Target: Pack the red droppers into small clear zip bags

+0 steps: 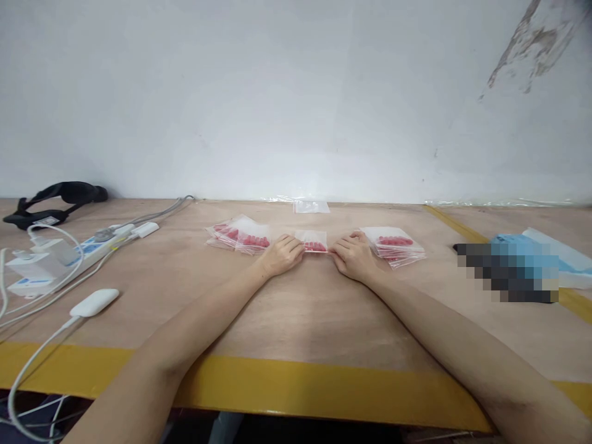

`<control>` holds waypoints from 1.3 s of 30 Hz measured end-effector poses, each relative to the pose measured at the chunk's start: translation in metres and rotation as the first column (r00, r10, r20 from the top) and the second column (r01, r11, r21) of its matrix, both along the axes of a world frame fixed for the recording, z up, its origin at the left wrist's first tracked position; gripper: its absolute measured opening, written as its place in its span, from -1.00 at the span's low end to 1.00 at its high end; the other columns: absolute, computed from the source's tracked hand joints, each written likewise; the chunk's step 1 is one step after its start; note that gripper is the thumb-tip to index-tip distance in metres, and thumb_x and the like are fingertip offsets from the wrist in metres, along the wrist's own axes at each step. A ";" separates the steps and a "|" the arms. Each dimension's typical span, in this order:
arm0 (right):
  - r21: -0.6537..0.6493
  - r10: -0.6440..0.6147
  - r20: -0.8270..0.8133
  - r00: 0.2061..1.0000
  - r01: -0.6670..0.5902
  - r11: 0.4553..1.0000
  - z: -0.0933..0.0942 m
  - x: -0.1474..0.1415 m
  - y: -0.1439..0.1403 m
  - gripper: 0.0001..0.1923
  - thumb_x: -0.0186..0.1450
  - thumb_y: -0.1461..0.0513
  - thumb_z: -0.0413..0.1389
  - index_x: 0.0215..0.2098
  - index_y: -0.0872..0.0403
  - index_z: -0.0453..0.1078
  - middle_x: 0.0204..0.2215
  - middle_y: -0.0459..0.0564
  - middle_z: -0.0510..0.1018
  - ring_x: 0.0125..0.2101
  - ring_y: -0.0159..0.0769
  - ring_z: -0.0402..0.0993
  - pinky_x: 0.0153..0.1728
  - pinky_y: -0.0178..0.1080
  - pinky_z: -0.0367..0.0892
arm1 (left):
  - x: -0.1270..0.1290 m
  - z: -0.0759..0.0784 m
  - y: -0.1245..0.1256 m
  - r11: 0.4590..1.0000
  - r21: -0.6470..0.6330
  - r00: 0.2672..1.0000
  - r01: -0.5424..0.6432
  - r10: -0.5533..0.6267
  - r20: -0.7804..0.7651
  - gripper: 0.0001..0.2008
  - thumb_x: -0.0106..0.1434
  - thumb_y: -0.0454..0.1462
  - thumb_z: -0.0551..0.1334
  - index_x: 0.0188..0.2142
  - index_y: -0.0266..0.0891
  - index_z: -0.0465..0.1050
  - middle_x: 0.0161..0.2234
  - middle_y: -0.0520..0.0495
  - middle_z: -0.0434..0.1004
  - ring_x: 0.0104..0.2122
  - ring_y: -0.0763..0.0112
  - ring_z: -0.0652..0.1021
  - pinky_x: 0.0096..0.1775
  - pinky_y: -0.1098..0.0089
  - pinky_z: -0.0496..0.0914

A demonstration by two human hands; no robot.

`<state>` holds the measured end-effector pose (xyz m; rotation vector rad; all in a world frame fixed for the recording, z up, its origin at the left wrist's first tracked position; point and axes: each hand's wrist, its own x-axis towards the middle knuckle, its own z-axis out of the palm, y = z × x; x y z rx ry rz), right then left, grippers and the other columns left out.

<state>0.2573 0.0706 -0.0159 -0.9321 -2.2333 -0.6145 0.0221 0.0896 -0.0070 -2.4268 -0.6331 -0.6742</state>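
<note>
Between my hands lies a small clear plastic bag [314, 239] with a row of red pieces inside, near the middle of the table. My left hand [283, 254] pinches its near left corner, and my right hand [355, 254] pinches the near right corner. Just beyond my left hand, a fanned pile of similar bags with red contents [240, 237] rests on the wood. Another stack of such bags [394, 242] sits beside my right hand. The red pieces are too small to identify.
A flat clear bag [311, 207] lies by the wall. On the left are a power strip [92, 250] with chargers and cables, a white oval device [95, 303] and a black headset strap [60, 200]. Blue-white packaging [568, 262] and a blurred dark object [504, 277] are at right.
</note>
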 end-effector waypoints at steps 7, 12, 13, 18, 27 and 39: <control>0.001 -0.035 -0.027 0.999 0.035 0.999 -0.003 0.009 0.005 -0.80 0.24 0.26 -0.06 -0.45 0.09 0.37 -0.49 -0.03 0.50 -0.39 -0.32 0.31 -0.15 -0.13 -0.05 | -0.013 0.000 0.000 0.999 0.007 0.999 -0.053 0.053 0.004 -0.76 0.30 -0.32 -0.05 -0.39 -0.29 0.34 -0.42 -0.13 0.43 -0.37 0.34 0.44 -0.30 0.29 0.32; -0.015 -0.050 -0.032 0.998 0.049 0.999 -0.001 0.010 0.004 -0.79 0.24 0.23 -0.05 -0.45 0.08 0.38 -0.46 -0.02 0.51 -0.38 -0.31 0.32 -0.16 -0.13 -0.01 | -0.013 -0.005 0.001 0.996 -0.012 0.996 -0.085 0.085 0.025 -0.75 0.30 -0.36 -0.05 -0.40 -0.31 0.35 -0.43 -0.13 0.42 -0.38 0.33 0.43 -0.28 0.30 0.32; -0.031 -0.050 -0.045 0.998 0.049 0.998 0.000 0.008 0.003 -0.81 0.24 0.20 -0.04 -0.41 0.08 0.39 -0.42 -0.01 0.52 -0.35 -0.29 0.33 -0.17 -0.14 0.01 | -0.012 -0.006 0.001 0.996 -0.019 0.996 -0.088 0.089 0.027 -0.76 0.30 -0.36 -0.05 -0.40 -0.31 0.35 -0.43 -0.14 0.42 -0.38 0.32 0.43 -0.28 0.30 0.32; -0.175 -0.066 -0.067 0.996 0.053 0.983 0.000 -0.009 -0.005 -0.71 0.20 0.10 0.03 -0.13 -0.04 0.37 -0.18 -0.03 0.48 -0.29 -0.26 0.38 -0.34 -0.24 0.15 | -0.007 -0.005 -0.003 0.995 -0.066 0.997 -0.082 0.082 0.001 -0.77 0.30 -0.34 -0.02 -0.37 -0.30 0.38 -0.40 -0.12 0.44 -0.35 0.34 0.44 -0.25 0.33 0.32; -0.265 -0.243 -0.458 0.855 0.130 0.956 0.014 0.005 0.018 -0.82 0.25 0.26 -0.10 -0.36 0.09 0.33 -0.42 0.03 0.50 -0.40 -0.28 0.40 -0.40 -0.27 0.23 | -0.043 0.017 -0.005 0.879 -0.102 0.881 -0.467 0.472 0.038 -0.57 0.18 0.00 0.09 -0.20 -0.34 0.41 -0.07 -0.36 0.36 0.06 -0.07 0.22 0.07 -0.16 -0.29; -0.330 -0.421 -0.336 0.843 0.313 0.890 0.022 0.145 0.014 -0.88 0.03 0.23 0.03 -0.47 0.05 0.39 -0.38 0.00 0.54 -0.45 -0.25 0.42 -0.43 -0.21 0.29 | -0.015 0.008 -0.018 0.834 -0.362 0.904 -0.417 0.424 -0.064 -0.56 0.23 0.04 -0.03 -0.22 -0.24 0.37 -0.16 -0.19 0.44 -0.04 0.12 0.34 0.07 -0.15 -0.23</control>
